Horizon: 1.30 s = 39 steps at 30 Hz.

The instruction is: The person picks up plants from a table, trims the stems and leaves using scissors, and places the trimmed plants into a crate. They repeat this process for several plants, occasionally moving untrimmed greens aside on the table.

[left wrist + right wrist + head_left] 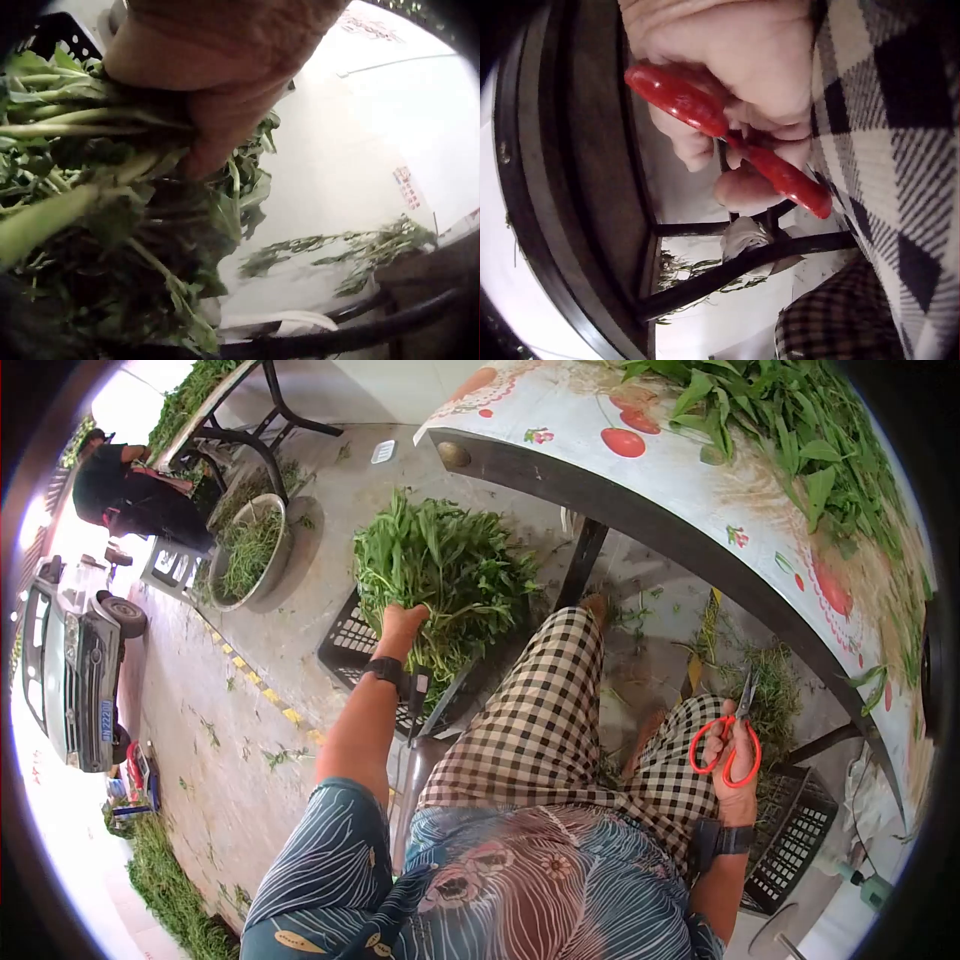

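In the head view, a big heap of leafy green stems [445, 555] fills a black plastic crate [347, 640] beside the person's left leg. My left hand [402, 624] grips stems at the near side of this heap; in the left wrist view the thumb [214, 142] closes over pale green stalks [67, 129], and the other fingers are mostly hidden. By the right knee, my right hand [738, 768] holds red-handled scissors [698, 748], blades pointing away from the body. Seen from the right wrist, the red handles [679, 99] lie across the fingers.
A table with a fruit-print cover [560, 420] curves along the right, bearing piled greens [800, 430]. Another black crate [795, 845] stands below it. Back left are a round tub [283, 550] with greens, a bending person [130, 490] and a parked car [85, 660]. Cuttings litter the floor.
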### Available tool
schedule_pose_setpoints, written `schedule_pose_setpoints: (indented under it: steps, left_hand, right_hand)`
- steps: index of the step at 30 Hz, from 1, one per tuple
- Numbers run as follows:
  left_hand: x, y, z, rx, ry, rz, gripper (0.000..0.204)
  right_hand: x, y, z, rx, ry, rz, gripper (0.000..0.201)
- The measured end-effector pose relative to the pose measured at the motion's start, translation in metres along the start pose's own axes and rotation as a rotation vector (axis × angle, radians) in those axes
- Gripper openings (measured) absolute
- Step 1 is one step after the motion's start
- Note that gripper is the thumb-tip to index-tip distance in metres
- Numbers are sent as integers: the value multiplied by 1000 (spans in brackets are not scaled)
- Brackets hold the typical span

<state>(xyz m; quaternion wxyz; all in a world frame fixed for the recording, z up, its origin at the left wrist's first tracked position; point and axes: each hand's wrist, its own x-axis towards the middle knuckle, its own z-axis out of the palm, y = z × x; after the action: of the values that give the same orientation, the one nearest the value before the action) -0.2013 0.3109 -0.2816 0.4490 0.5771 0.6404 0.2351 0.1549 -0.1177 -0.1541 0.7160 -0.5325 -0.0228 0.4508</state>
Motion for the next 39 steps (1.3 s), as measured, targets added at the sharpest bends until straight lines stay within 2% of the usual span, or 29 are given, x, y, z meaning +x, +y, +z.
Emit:
schedule_pose_setpoints:
  steps: [2,5,9,12,15,18,19,22,23,24,25,27,29,31,33,36,37,38,39]
  left_hand:
    - [-7,3,11,250,31,57,34]
    - [-23,16,31,481,155,69,47]
    - [-22,13,53,628,119,-8,52]
    - [-18,12,55,638,134,-58,49]
    - [-3,-5,50,666,266,158,36]
    - [10,-6,32,583,55,-25,37]
    - [6,-4,24,609,80,91,35]
    - [-5,15,-1,227,-92,-26,31]
    - [-6,16,-9,-126,-196,-80,27]
    - [-16,38,-19,-183,-244,-224,28]
    - [13,-6,-26,-146,-281,11,28]
    - [58,-46,-60,-89,-354,283,28]
    - [-15,65,-67,-449,-345,-164,23]
    - [-21,90,-88,-356,-392,-86,22]
    - [-11,95,-102,-299,-409,-5,21]
    - [-5,94,-105,-249,-271,8,25]
    - [-30,120,-101,-194,-270,15,23]
    - [-10,97,-107,-95,-271,212,23]
    - [27,54,-117,4,-269,408,24]
  right_hand:
    - [1,-1,0,-5,19,15,44]
    - [-1,-2,4,-36,23,5,44]
    - [-4,-4,5,-19,45,12,44]
    - [-5,-6,10,-18,72,20,43]
    - [-6,-6,11,-10,60,24,41]
    - [-3,-5,9,-4,40,28,41]
    - [-2,-5,7,-1,34,33,41]
    - [-1,-4,6,5,43,43,44]
    - [0,-4,6,5,49,44,45]
    - [0,-4,5,4,47,42,45]
    - [1,-3,3,4,43,38,45]
    - [2,-3,1,4,23,30,43]
    - [1,-2,0,3,-6,23,40]
    - [-1,-2,2,5,0,13,40]
    - [-2,-2,2,14,1,7,41]
    - [-1,-2,1,35,-9,-3,44]
    - [-2,-2,0,38,-15,-8,44]
    - [-2,-2,-1,39,-20,-13,44]
    - [-3,-2,-2,53,-26,-9,42]
